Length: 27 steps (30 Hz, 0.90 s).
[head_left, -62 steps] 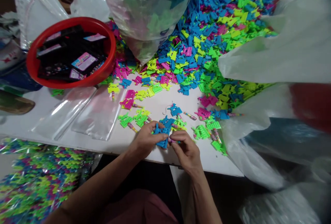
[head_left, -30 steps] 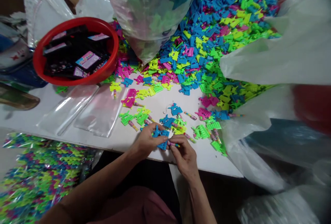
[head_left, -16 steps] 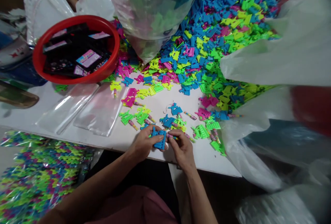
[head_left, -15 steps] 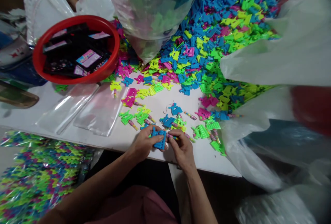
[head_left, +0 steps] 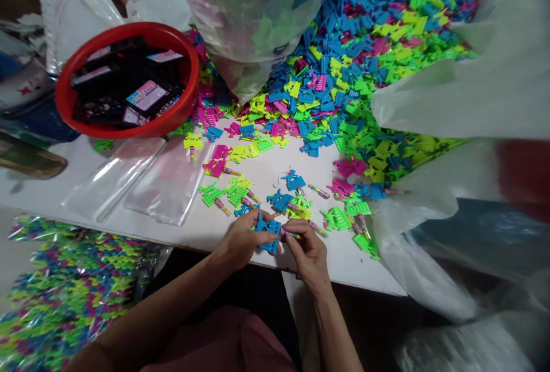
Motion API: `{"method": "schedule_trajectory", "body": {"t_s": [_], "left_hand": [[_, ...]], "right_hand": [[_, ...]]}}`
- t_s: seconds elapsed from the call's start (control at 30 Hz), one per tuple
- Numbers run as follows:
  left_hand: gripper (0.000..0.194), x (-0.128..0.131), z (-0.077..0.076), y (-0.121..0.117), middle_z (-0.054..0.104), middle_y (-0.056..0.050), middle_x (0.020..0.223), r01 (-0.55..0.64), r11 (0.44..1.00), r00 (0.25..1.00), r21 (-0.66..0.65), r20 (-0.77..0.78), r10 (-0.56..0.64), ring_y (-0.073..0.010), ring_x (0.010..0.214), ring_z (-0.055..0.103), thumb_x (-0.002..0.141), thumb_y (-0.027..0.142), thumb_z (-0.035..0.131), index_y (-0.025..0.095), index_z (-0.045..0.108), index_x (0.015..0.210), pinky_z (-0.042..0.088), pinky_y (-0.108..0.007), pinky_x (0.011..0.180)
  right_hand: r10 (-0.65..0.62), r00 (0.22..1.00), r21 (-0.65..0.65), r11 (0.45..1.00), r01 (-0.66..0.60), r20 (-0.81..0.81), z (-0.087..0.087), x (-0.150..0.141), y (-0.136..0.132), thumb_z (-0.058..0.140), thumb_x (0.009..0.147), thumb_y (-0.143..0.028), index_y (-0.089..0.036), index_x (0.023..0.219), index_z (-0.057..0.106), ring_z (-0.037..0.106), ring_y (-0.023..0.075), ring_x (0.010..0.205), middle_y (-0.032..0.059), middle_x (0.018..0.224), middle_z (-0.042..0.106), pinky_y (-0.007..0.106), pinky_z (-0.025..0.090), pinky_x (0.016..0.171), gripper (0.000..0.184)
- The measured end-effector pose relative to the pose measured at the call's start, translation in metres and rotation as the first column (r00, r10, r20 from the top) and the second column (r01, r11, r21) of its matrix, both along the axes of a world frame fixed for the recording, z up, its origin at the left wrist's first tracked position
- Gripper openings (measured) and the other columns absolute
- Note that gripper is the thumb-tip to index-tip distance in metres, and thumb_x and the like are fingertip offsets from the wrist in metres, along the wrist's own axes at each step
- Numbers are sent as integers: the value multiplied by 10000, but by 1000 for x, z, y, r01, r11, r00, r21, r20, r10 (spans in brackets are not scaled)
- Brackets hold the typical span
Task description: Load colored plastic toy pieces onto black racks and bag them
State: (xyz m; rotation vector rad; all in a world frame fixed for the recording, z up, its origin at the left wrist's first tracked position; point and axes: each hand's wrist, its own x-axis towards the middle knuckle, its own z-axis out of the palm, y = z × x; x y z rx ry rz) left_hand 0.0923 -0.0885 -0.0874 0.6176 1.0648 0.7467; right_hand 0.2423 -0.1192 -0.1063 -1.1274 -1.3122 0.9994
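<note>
Near the table's front edge, my left hand (head_left: 241,241) grips a blue plastic piece (head_left: 268,235) with slots in it, the thumb pressed on its face. My right hand (head_left: 310,250) pinches a small tube with a colourful wrapper (head_left: 290,235), its end against the right side of the blue piece. Whether the tube sits inside the piece I cannot tell. Just beyond my hands lie several similar pieces with tubes attached, among them a blue one (head_left: 280,200) and a green one (head_left: 337,219). A loose wrapped tube (head_left: 318,191) lies behind them.
A large heap of blue, green, yellow and pink pieces (head_left: 318,82) covers the table's back. A red basin (head_left: 192,94) holds black packets. Clear plastic bags (head_left: 165,188) lie at left, bagged pieces (head_left: 81,292) below. A filled sack (head_left: 253,22) stands behind; white plastic (head_left: 429,97) hangs at right.
The blue piece has turned slightly in my left hand, showing more of its slotted face. My right hand still pinches the tube beside it. The whole view has shifted a little.
</note>
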Motion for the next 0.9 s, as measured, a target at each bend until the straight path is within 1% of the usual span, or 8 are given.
{"method": "schedule_trajectory", "body": {"t_s": [0.13,0.3,0.43,0.53,0.6,0.67,0.77,0.9], "left_hand": [[371,0,1,-3,602,52,542,2,1000,1000,5,19,-2,-139,436,595,508,227,695,179,468,797,457,-238,477],[347,-8,-4,-6,628,31,546,56,996,996,72,-78,-51,-144,480,611,551,228,703,177,477,809,482,-251,523],[306,-9,-7,-7,660,-4,595,125,992,979,33,156,-128,-139,515,614,590,230,674,176,481,822,477,-247,546],[301,-7,-6,-7,648,2,581,106,994,973,5,204,-105,-140,512,607,581,239,672,181,484,810,466,-243,538],[305,-7,-4,-8,642,13,595,97,995,988,38,118,-101,-145,524,605,584,247,676,187,493,820,474,-257,552],[294,-8,-3,-8,625,27,615,107,987,991,122,-89,-96,-138,538,590,578,227,684,189,518,818,470,-254,563],[247,-9,-1,-10,602,35,662,144,951,914,274,-406,-22,-125,591,561,566,182,687,189,563,780,450,-233,586],[204,-7,2,-10,595,33,692,150,911,854,384,-514,76,-122,641,545,580,165,669,196,578,759,454,-228,635]], "right_hand": [[52,998,21,998,-53,34,0,5,1,584,877,-279,-235,892,650,593,166,837,44,890,608,280,506,689,81],[97,991,20,995,-99,92,-5,3,-1,567,880,-261,-229,892,650,604,171,839,46,878,625,292,510,707,90],[0,1000,-1,1000,0,11,-11,-4,-7,572,873,-283,-228,858,630,614,163,786,42,864,627,260,512,611,82],[-42,998,31,999,41,50,-9,-4,-10,569,871,-248,-230,870,626,617,171,824,47,875,628,270,519,637,60],[-27,992,60,998,20,120,-6,-2,-12,552,875,-215,-229,893,626,616,175,838,55,893,623,286,524,662,78],[1,979,100,995,-22,202,-5,0,-12,537,876,-182,-230,923,625,613,175,837,55,895,619,302,524,688,111],[-1,960,149,988,-43,280,-7,0,-14,529,871,-143,-235,965,615,607,173,843,49,890,613,311,518,712,157],[-42,951,193,981,-19,307,-12,-2,-15,519,870,-125,-237,997,601,601,177,870,49,912,614,327,510,746,188]]}}
